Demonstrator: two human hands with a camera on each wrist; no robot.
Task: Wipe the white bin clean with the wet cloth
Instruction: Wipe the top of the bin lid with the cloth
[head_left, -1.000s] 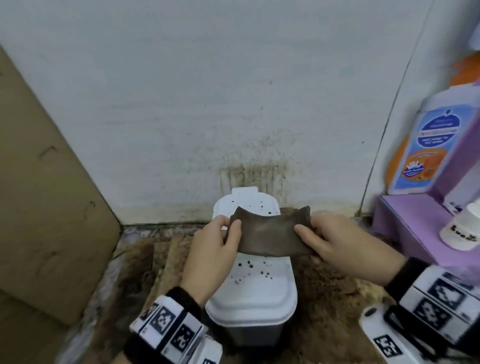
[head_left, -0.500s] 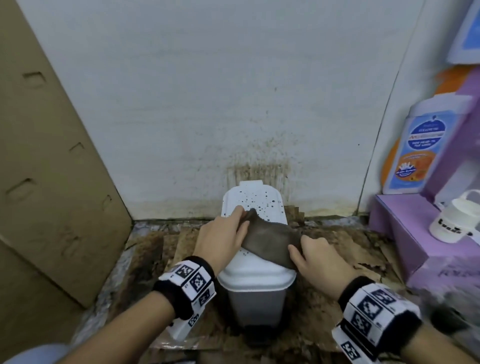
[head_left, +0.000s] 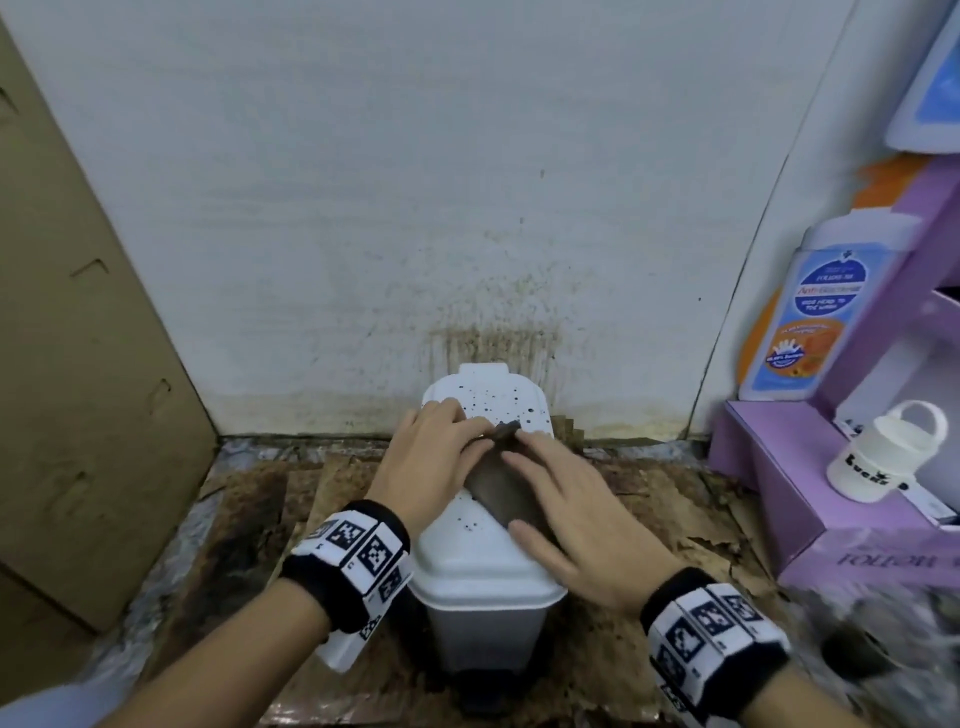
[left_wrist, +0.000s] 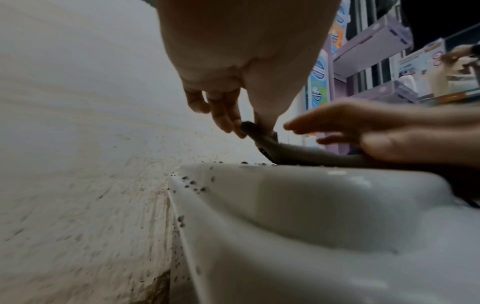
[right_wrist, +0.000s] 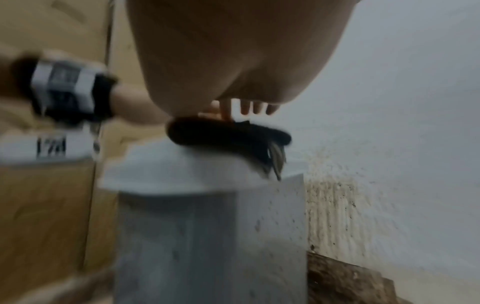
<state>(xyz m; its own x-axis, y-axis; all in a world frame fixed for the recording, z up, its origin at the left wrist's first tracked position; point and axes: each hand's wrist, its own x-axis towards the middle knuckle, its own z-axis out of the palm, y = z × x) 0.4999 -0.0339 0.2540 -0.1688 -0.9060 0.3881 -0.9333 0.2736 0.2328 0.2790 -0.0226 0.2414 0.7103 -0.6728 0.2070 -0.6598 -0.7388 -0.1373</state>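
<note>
The white bin (head_left: 483, 566) stands against the wall, its lid dotted with dark specks at the far end. A brown wet cloth (head_left: 501, 491) lies folded on the lid. My left hand (head_left: 457, 436) pinches the cloth's far end between thumb and fingers; the left wrist view shows that pinch on the cloth (left_wrist: 249, 129) above the lid (left_wrist: 311, 205). My right hand (head_left: 550, 483) lies flat on the cloth with straight fingers, pressing it onto the lid. In the blurred right wrist view the cloth (right_wrist: 228, 135) sits under my palm on the bin (right_wrist: 207, 236).
A cardboard panel (head_left: 78, 364) leans at the left. A purple shelf (head_left: 810, 467) at the right holds a white jar (head_left: 878, 457) and a wash bottle (head_left: 805, 312). The wall (head_left: 493, 338) behind the bin is brown-stained. Soiled cardboard (head_left: 260, 493) covers the floor.
Both hands brought the cloth down from the air onto the bin lid. My right hand let go of its corner and now lies flat on the cloth.
</note>
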